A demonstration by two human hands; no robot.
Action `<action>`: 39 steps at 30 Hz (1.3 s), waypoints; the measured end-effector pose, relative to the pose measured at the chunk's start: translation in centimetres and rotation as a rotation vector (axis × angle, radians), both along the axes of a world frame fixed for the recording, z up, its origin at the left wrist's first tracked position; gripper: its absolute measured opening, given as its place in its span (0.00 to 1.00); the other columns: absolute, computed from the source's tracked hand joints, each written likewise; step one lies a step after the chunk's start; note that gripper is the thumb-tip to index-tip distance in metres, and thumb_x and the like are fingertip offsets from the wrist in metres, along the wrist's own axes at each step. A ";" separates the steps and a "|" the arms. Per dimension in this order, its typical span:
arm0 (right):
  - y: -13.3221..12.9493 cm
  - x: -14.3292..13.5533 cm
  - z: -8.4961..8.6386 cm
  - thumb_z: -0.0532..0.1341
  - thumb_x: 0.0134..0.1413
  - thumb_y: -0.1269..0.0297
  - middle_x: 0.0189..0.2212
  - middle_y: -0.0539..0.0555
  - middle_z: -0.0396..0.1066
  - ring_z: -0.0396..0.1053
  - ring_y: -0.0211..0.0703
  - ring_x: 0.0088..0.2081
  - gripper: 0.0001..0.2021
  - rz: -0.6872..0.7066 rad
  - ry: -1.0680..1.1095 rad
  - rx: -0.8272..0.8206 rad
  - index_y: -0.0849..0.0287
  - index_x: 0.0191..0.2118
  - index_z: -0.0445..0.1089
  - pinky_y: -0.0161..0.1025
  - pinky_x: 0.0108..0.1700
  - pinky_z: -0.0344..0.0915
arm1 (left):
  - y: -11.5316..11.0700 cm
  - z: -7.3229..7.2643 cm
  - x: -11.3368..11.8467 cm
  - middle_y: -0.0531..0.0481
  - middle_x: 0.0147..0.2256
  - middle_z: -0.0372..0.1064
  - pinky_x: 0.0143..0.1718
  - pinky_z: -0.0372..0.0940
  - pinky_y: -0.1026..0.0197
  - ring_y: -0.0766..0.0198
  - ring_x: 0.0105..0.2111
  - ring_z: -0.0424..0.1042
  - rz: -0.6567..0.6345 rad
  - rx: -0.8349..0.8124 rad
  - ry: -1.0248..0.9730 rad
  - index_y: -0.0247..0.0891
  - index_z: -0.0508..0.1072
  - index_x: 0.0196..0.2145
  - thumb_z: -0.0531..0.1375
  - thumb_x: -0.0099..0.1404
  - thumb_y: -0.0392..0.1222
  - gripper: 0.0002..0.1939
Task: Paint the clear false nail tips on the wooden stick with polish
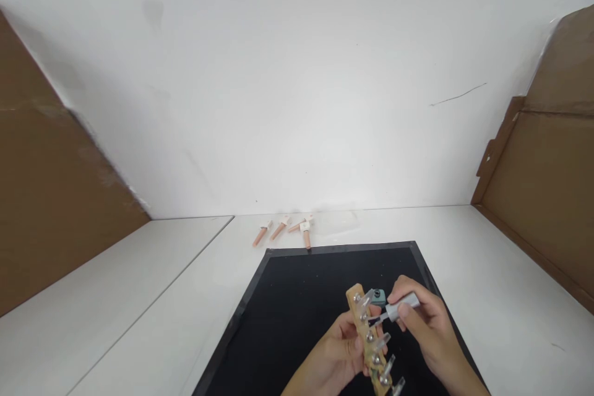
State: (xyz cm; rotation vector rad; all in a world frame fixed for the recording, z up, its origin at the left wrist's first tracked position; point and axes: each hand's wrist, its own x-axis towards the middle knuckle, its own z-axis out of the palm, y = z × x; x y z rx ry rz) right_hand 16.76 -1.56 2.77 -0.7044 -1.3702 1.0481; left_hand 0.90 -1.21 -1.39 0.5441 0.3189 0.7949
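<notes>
My left hand (pixel 333 351) is wrapped round a wooden nail-tip stand (pixel 355 291), held tilted over the black mat. Clear false nail tips (pixel 382 341) stick out from the stand's right side, mounted near a row of shiny metal balls. In my right hand (pixel 429 325) is a nail polish brush (pixel 403 307) with a silver-grey handle, pinched between thumb and fingers. Its bristle end points left at a nail tip in the upper half of the stand; whether it touches I cannot tell. A small teal bottle (pixel 378 297) shows just behind the stand, partly hidden.
The black mat (pixel 297 297) lies on a white table. Past its far edge are several pinkish sticks with white ends (pixel 281 228) and a clear flat plastic piece (pixel 336 223). A white wall stands behind, with cardboard panels at the left (pixel 55 185) and right (pixel 542 179).
</notes>
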 end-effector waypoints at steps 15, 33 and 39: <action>0.4 0.2 -0.7 0.60 0.55 0.57 0.23 0.48 0.59 0.55 0.33 0.20 0.11 -0.034 0.129 -0.093 0.58 0.27 0.70 0.32 0.21 0.53 | 0.2 -0.3 -0.2 0.52 0.28 0.73 0.22 0.56 0.69 0.67 0.28 0.72 0.041 -0.055 0.097 0.41 0.77 0.34 0.71 0.39 0.40 0.20; 1.0 1.1 -2.1 0.59 0.56 0.57 0.25 0.49 0.59 0.55 0.35 0.22 0.09 0.002 0.027 -0.035 0.56 0.31 0.71 0.34 0.23 0.54 | 1.2 -1.7 0.5 0.52 0.28 0.70 0.24 0.57 0.69 0.68 0.28 0.71 0.030 -0.032 0.101 0.38 0.76 0.37 0.70 0.42 0.41 0.21; 1.0 1.2 -2.3 0.60 0.56 0.57 0.25 0.48 0.60 0.55 0.34 0.22 0.09 -0.017 -0.034 -0.067 0.56 0.31 0.71 0.33 0.24 0.55 | 1.4 -2.4 0.7 0.52 0.29 0.71 0.24 0.57 0.68 0.66 0.29 0.72 0.030 -0.042 0.095 0.38 0.76 0.36 0.70 0.42 0.40 0.20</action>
